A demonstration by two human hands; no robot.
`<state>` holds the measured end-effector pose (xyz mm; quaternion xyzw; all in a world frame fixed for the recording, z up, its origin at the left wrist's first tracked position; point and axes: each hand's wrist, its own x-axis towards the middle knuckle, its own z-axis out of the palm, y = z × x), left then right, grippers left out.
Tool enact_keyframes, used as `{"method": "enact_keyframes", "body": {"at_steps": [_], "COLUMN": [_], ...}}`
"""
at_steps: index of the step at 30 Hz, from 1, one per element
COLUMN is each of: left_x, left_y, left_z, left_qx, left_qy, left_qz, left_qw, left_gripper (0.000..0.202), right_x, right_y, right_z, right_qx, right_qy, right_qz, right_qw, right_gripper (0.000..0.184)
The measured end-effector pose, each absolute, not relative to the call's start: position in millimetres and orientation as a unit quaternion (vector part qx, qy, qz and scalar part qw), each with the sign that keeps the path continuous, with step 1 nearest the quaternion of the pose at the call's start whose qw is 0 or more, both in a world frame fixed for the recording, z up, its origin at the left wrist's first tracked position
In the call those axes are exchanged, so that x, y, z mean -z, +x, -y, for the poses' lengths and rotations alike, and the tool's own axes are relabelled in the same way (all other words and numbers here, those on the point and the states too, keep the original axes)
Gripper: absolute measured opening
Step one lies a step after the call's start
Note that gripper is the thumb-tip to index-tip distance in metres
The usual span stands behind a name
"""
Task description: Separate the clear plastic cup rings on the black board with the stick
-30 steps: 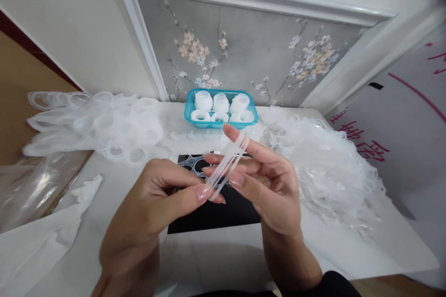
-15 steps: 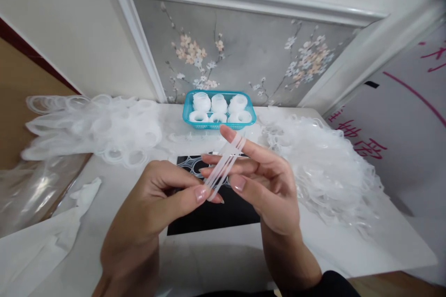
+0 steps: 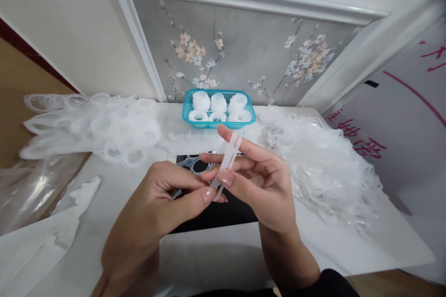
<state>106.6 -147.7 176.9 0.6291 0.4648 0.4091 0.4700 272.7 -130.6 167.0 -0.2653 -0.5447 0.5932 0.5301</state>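
Note:
Several white translucent rings [image 3: 229, 155], thin and band-like, are stretched between my two hands above a black mat [image 3: 216, 218]. My left hand [image 3: 167, 199] pinches their lower end between thumb and fingers. On my right hand [image 3: 261, 181] the index finger runs through the upper end of the loops, and the thumb presses on the bands near the left fingertips. Round outlines of more rings [image 3: 193, 163] lie on the mat behind the fingers. How many bands are held cannot be made out.
Behind my hands, a blue basket [image 3: 219, 125] holds several rolled stacks of white rings [image 3: 218, 103]. Heaps of loose rings lie at left [image 3: 114, 125] and right [image 3: 324, 167] on the white table [image 3: 216, 255]. Clear plastic [image 3: 35, 190] and white crumpled material [image 3: 66, 222] are at far left.
My right thumb has come down onto the bands, which now lie closer together. The hands have drawn slightly nearer to each other.

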Motion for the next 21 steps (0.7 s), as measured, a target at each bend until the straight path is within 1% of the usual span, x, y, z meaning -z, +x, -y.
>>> {"method": "enact_keyframes", "body": {"at_steps": [21], "left_x": [-175.7], "left_y": [102.8], "left_z": [147.6], "left_qx": [-0.401], "left_qy": [0.614], "left_qz": [-0.482], "left_qw": [0.479], "left_gripper": [0.022], "right_x": [-166.3], "right_y": [273.7], "right_z": [129.5], "right_qx": [-0.601], "right_qy": [-0.254], "right_qz": [0.547], "right_qw": [0.524], "right_gripper": [0.051]}}
